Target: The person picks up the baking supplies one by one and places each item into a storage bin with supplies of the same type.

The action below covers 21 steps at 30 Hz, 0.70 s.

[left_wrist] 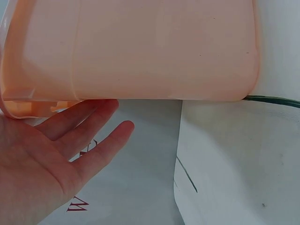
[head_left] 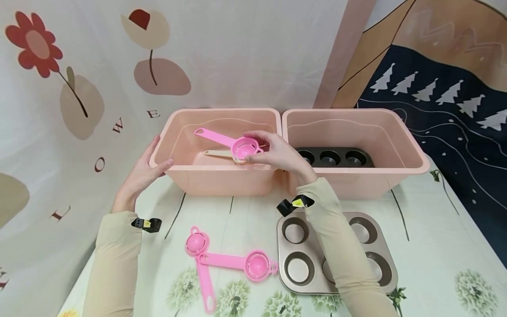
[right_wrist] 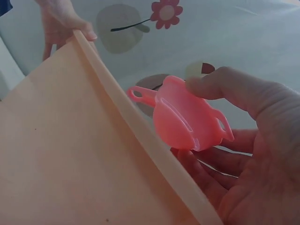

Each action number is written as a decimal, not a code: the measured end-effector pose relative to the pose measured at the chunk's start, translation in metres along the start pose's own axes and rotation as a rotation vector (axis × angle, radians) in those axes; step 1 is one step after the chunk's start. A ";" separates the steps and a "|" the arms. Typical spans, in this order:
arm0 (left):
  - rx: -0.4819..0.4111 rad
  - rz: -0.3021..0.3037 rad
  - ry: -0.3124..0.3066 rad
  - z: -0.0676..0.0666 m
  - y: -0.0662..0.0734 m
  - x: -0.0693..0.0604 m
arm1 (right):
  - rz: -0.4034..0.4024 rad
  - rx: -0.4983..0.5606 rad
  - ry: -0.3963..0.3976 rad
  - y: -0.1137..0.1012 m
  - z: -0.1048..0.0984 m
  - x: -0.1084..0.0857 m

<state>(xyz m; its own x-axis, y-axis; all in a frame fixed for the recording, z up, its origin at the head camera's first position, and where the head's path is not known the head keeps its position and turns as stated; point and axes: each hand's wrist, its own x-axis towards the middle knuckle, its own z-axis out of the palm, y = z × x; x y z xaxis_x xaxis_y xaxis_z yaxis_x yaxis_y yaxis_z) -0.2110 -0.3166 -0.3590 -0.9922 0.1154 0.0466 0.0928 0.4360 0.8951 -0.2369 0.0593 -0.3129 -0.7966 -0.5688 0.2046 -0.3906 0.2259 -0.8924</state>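
In the head view my right hand (head_left: 279,154) pinches the cup end of a pink egg separator (head_left: 239,146) over the left pink bin (head_left: 214,180), its handle pointing left. The right wrist view shows the thumb of that hand (right_wrist: 276,159) on top of the separator (right_wrist: 176,117) and fingers beneath. My left hand (head_left: 140,174) touches the bin's left end, thumb at the rim; in the left wrist view the fingers of this hand (left_wrist: 61,164) extend against the bin (left_wrist: 164,51). Inside lies a cream-handled utensil (head_left: 217,153), partly hidden by the separator.
Another pink bin (head_left: 356,180) stands right beside it, holding a dark muffin tin (head_left: 339,150). In front on the table lie two crossed pink separators (head_left: 223,260) (head_left: 204,281) and a metallic muffin pan (head_left: 318,229), partly under my right forearm. Printed cloth hangs behind.
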 end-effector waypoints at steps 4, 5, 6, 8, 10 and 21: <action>-0.001 0.006 -0.002 0.000 0.001 0.000 | 0.013 0.030 0.022 0.001 0.001 0.004; 0.000 0.006 -0.002 0.000 0.000 0.000 | 0.015 0.032 0.027 0.001 0.001 0.004; -0.002 0.006 -0.004 0.000 0.000 0.000 | 0.017 0.035 0.033 0.001 0.001 0.005; -0.003 0.005 -0.005 0.001 0.000 0.000 | 0.019 0.039 0.044 0.002 0.001 0.006; -0.006 0.004 -0.007 0.001 0.000 0.000 | 0.023 0.046 0.052 0.002 0.001 0.006; -0.017 -0.003 -0.008 0.000 0.000 0.000 | 0.041 0.044 0.042 0.007 0.001 0.009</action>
<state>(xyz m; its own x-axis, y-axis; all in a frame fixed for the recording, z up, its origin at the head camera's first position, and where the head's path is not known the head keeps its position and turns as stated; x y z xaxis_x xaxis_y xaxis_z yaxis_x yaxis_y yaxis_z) -0.2108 -0.3163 -0.3589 -0.9918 0.1211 0.0401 0.0880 0.4214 0.9026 -0.2467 0.0549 -0.3175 -0.8307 -0.5257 0.1833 -0.3370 0.2128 -0.9171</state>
